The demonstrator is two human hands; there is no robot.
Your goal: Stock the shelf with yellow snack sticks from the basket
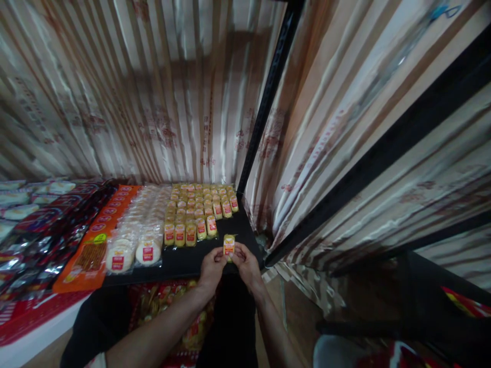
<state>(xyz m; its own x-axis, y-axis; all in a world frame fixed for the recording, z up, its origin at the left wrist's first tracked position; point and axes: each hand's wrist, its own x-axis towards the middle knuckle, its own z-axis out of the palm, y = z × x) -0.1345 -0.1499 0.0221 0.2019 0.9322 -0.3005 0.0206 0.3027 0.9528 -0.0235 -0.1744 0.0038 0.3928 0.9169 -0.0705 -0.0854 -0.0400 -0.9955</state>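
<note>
A small wrapped snack cake, yellow with a red and white label, is held upright between my two hands above the black shelf. My left hand pinches its left side with thumb and fingertips. On the other side my right hand grips it the same way. Just beyond my hands, rows of the same wrapped snack cakes stand on the shelf, with the front row ending short of the right edge.
Left of the cakes lie packs of round white crackers, an orange snack bag and dark shiny packets. Below the shelf sits a red crate of yellow packs. Black posts and striped plastic sheeting rise behind.
</note>
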